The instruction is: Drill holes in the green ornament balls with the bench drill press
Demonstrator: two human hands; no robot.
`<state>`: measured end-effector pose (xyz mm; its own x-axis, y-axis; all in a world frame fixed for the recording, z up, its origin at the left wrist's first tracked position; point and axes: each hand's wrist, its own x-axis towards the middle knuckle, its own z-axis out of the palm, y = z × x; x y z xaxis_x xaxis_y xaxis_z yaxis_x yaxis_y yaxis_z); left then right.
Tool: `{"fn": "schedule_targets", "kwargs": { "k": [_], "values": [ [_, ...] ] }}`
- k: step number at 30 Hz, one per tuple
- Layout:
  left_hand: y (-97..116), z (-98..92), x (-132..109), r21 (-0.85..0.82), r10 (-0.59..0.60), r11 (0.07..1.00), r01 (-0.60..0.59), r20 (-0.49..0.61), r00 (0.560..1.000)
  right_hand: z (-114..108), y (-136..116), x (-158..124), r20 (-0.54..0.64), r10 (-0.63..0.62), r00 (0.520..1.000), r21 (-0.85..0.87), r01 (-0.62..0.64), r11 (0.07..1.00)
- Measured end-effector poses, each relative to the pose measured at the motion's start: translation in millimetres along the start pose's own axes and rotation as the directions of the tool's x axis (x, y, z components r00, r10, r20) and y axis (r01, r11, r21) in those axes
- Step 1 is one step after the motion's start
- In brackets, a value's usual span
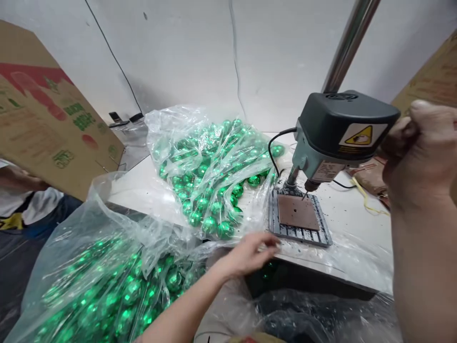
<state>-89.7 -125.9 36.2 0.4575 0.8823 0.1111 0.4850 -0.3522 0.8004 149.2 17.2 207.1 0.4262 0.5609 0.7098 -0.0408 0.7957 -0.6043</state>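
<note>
My right hand (424,143) is closed in a fist at the right side of the small bench drill press (350,128), gripping its handle, which the fingers mostly hide. Beneath the chuck, a brown square plate (298,213) with a dark hole lies on the slotted metal base (323,237). The drill bit's tip is close above the plate. Near the front of that base, at the table edge, my left hand (253,252) has thumb and fingers apart, with nothing visible between them. Shiny green faceted balls (225,229) lie to its upper left, partly under clear plastic.
A large clear bag (96,281) of green balls fills the lower left. Printed cardboard boxes (53,114) stand at left and far right. Dark shavings litter the white table (360,214). A yellow strip (367,202) lies right of the drill. Another person's arm (21,178) shows at left.
</note>
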Motion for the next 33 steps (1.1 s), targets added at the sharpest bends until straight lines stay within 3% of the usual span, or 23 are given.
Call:
{"fn": "schedule_targets", "kwargs": {
  "k": [2, 3, 6, 8, 15, 18, 20, 21, 22, 24, 26, 27, 29, 33],
  "values": [
    [-3.7, -32.4, 28.2, 0.232, 0.017, 0.972, 0.037, -0.224, 0.974, 1.9, -1.7, 0.0, -0.012, 0.000, 1.000, 0.003, 0.000, 1.000],
    [-8.5, -45.3, 42.6, 0.377, -0.003, 0.919, 0.113, -0.280, 0.960, 2.8, -2.3, 0.1, -0.012, -0.003, 1.000, -0.002, 0.003, 1.000],
    [-28.6, -68.6, 78.5, 0.639, -0.178, 0.667, 0.383, -0.362, 0.915, 5.0, -2.5, 0.6, -0.024, -0.002, 1.000, -0.016, 0.002, 1.000],
    [-41.6, -74.0, 92.4, 0.686, -0.260, 0.572, 0.449, -0.368, 0.893, 6.2, -1.6, 1.0, -0.062, 0.012, 0.998, -0.017, -0.013, 1.000],
    [-61.7, -83.8, 93.8, 0.704, -0.231, 0.595, 0.388, -0.312, 0.921, 12.1, -1.8, -0.5, -0.144, 0.066, 0.987, -0.028, -0.071, 0.997],
    [-57.2, -85.8, 82.2, 0.484, -0.086, 0.840, 0.247, -0.330, 0.940, 13.9, -3.8, -1.2, -0.167, 0.080, 0.983, -0.024, -0.085, 0.996],
    [-48.5, -82.1, 73.8, 0.146, -0.014, 0.986, 0.083, -0.416, 0.909, 13.3, -5.0, -0.9, -0.144, 0.077, 0.987, -0.008, -0.079, 0.997],
    [-42.5, -78.6, 70.1, -0.061, -0.033, 0.998, 0.005, -0.461, 0.887, 12.4, -5.2, -0.4, -0.121, 0.076, 0.990, -0.002, -0.077, 0.997],
    [-35.7, -74.1, 66.9, -0.278, -0.082, 0.958, -0.066, -0.488, 0.869, 11.2, -5.2, 0.1, -0.108, 0.075, 0.991, 0.005, -0.075, 0.997],
    [-21.7, -63.1, 62.4, -0.641, -0.208, 0.748, -0.172, -0.472, 0.857, 8.5, -4.3, 1.5, -0.097, 0.085, 0.992, 0.021, -0.083, 0.996],
    [-10.1, -50.2, 60.7, -0.815, -0.294, 0.537, -0.217, -0.422, 0.858, 5.6, -2.6, 2.9, -0.099, 0.096, 0.990, 0.047, -0.092, 0.995],
    [-6.2, -43.3, 60.9, -0.847, -0.320, 0.485, -0.217, -0.403, 0.858, 4.3, -1.6, 3.3, -0.099, 0.104, 0.990, 0.060, -0.099, 0.993],
    [-2.6, -28.7, 64.1, -0.862, -0.359, 0.474, -0.179, -0.375, 0.855, 1.6, 0.5, 4.0, -0.090, 0.125, 0.988, 0.075, -0.118, 0.990],
    [-7.1, 0.4, 80.8, -0.763, -0.390, 0.639, -0.095, -0.428, 0.816, -3.3, 5.5, 5.7, -0.058, 0.156, 0.986, 0.065, -0.152, 0.986]
  ]
}}
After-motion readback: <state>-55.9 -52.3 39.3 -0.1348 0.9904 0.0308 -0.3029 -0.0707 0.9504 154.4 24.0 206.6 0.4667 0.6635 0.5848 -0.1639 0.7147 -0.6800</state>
